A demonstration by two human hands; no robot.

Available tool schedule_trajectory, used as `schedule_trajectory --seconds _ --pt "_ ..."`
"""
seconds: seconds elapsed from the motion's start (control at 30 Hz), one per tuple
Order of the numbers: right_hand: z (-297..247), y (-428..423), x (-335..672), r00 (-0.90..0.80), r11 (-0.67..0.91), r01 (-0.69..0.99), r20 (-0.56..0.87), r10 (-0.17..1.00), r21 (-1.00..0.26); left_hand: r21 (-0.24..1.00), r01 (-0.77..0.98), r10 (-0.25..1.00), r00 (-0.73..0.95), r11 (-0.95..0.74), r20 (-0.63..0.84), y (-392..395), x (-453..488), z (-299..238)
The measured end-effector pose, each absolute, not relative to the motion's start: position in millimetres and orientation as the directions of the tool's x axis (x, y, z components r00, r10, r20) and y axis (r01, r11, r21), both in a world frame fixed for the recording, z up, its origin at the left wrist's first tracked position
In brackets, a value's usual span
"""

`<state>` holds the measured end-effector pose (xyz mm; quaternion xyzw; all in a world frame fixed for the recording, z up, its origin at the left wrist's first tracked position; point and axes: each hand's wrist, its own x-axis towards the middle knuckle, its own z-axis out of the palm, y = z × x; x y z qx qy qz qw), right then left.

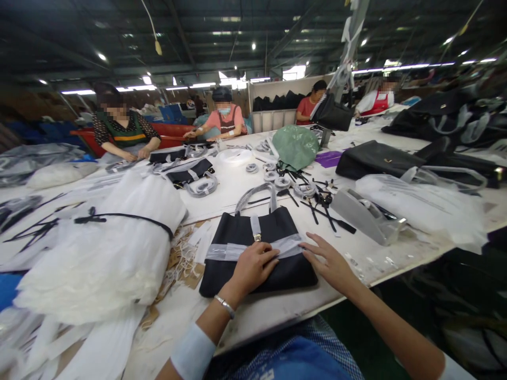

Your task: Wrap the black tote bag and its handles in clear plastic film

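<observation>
Pressing the left hand (255, 264) onto the black handbag (291, 273) in the head view, with fingers bent and close together over a band of clear film (287, 246), just below a metal clasp (257, 238); cannot tell whether pinching the film. Holding the right hand (330, 261) spread, with fingertips at the film's right end.

Keeping the handbag flat near the front edge of the table (261, 316), with the long axis of its body running left to right, roughly along that edge. Pointing the wrapped handles (273, 196) toward the far edge, and the base toward the front one.

Seeing to the right, close to the front edge, a grey tape dispenser (358, 216), then a heap of white plastic (428, 208), with another black bag (376, 158) behind. Finding to the left a big white bundle (114, 258) under a black cord (138, 217), with stringed tags (180, 264) between bundle and handbag. Noticing past the handles some black straps (327, 211) and a green bundle (295, 148), and along the far edge several co-workers (227, 121).
</observation>
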<state>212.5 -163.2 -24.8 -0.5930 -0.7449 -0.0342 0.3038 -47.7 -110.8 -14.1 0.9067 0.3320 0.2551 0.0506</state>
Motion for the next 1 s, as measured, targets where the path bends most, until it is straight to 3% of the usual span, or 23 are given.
schedule_trajectory --seconds 0.1,0.2,0.37,0.5,0.6,0.77,0.9,1.0 --pt "-8 -164 203 -0.06 0.36 0.853 0.614 0.787 -0.378 0.177 0.619 0.629 0.663 -0.765 0.406 -114 -44 -19" --pt "10 -150 182 -0.221 0.521 0.78 0.626 0.748 -0.346 0.149 0.685 0.681 0.625 -0.713 0.382 -120 -36 -22" --pt "-9 -98 157 -0.665 0.781 0.61 0.448 0.598 -0.137 0.265 0.753 0.781 0.489 -0.603 0.388 -135 -31 -24" --pt "-41 -73 168 -0.796 0.829 0.559 0.298 0.527 0.028 0.333 0.702 0.764 0.481 -0.63 0.43 -153 -44 -23" --pt "-44 -70 173 -0.848 0.85 0.505 0.272 0.455 0.151 0.367 0.674 0.753 0.456 -0.641 0.475 -162 -61 -19" --pt "-31 -74 150 -0.864 0.836 0.487 0.276 0.42 0.253 0.466 0.783 0.852 0.148 -0.411 0.503 -158 -104 -17" --pt "-27 -73 112 -0.887 0.868 0.452 0.205 0.414 0.205 0.581 0.788 0.893 -0.094 -0.203 0.439 -151 -137 -30" --pt "-26 -69 85 -0.901 0.889 0.43 0.144 0.41 0.158 0.721 0.686 0.904 -0.246 -0.092 0.349 -147 -152 -37"
